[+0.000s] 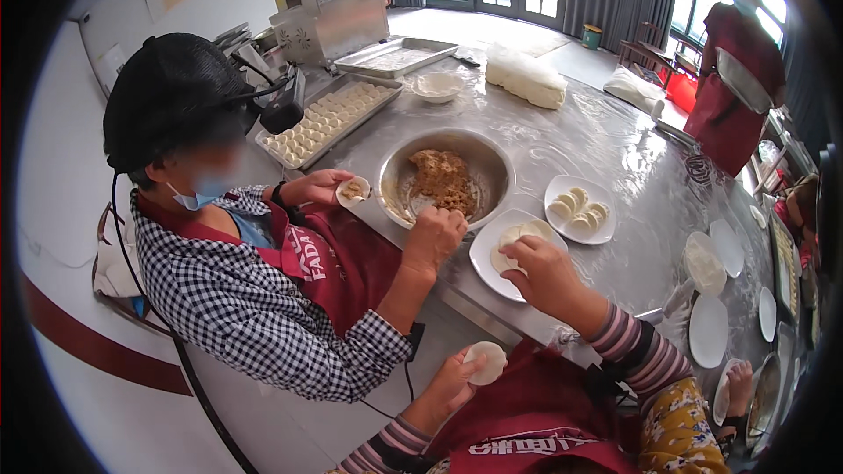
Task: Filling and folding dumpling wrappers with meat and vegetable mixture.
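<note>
In my left hand, low at the middle, a round, pale dumpling wrapper lies flat between thumb and fingers. My right hand reaches over a white plate that bears more round wrappers. Its fingers are curled together at the wrappers; what is between the fingertips is hidden. Behind that plate stands another white plate with several folded dumplings. A steel bowl of brown filling sits left of the plates.
At my left a co-worker holds a filled wrapper and reaches into the bowl. A tray of dumplings, a dough block and a machine stand farther back. More white plates lie at the right.
</note>
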A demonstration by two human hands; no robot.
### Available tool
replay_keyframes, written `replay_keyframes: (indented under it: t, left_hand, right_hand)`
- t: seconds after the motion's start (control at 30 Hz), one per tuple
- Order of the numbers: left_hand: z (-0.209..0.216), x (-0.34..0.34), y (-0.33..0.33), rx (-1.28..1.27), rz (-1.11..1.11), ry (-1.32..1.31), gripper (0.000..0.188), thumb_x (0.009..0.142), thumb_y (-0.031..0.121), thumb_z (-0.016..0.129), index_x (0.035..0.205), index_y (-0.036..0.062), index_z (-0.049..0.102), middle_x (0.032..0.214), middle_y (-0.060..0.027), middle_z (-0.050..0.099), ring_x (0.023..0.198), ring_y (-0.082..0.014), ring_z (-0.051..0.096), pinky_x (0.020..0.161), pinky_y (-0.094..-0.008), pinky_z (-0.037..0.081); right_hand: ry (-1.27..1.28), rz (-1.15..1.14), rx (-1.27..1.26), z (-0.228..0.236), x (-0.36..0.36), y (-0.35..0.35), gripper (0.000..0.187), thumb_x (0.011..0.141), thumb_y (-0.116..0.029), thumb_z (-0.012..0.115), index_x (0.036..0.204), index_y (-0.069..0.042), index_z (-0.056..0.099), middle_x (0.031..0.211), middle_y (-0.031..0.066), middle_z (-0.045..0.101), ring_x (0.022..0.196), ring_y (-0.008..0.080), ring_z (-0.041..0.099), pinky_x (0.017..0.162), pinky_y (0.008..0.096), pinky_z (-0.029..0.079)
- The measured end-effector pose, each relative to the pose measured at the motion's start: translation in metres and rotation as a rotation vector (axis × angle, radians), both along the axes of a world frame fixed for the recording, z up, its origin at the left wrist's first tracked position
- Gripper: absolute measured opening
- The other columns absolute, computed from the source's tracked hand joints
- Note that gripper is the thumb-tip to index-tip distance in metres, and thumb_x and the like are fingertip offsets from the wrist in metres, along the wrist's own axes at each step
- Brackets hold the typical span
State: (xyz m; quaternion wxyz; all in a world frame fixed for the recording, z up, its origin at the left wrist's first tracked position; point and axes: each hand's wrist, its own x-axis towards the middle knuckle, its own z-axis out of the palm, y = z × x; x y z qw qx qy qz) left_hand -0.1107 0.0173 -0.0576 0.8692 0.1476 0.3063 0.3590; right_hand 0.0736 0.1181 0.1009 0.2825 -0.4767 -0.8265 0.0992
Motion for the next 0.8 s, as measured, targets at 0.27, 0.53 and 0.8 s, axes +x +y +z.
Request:
replay_keyframes:
  t: [0.27,0.53,0.8]
  left_hand:
    - [-0.008,-0.014,0.004,-0.031,-0.038,-0.002,0.038,0.088,0.004,0.057,0.123,-0.0061,0.045,0.119,-0.0213,0.057,0.110,-0.0294,0.058,0.099,-0.0392,0.045]
    - [-0.015,-0.018,0.010,-0.031,-0.012,-0.098,0.039,0.089,0.006,0.058,0.125,-0.0050,0.046,0.117,-0.0178,0.059,0.107,-0.0256,0.060,0.096,-0.0355,0.047]
    - [-0.020,-0.025,0.020,-0.052,0.018,-0.017,0.045,0.088,0.011,0.061,0.125,-0.0061,0.044,0.120,-0.0198,0.057,0.110,-0.0285,0.058,0.098,-0.0376,0.045]
  right_hand:
    - [-0.060,-0.082,0.015,-0.015,-0.023,0.064,0.057,0.068,-0.019,0.078,0.117,-0.006,0.052,0.091,0.0087,0.060,0.086,0.0285,0.059,0.077,0.0400,0.045]
    - [-0.095,0.001,-0.032,-0.038,-0.060,0.100,0.063,0.070,-0.031,0.077,0.122,-0.006,0.050,0.090,0.0091,0.060,0.089,0.0273,0.059,0.083,0.0406,0.040]
    - [-0.203,0.183,0.089,-0.049,-0.087,0.126,0.018,0.079,-0.025,0.065,0.088,-0.010,0.067,0.083,0.0060,0.060,0.087,0.0250,0.060,0.076,0.0389,0.043]
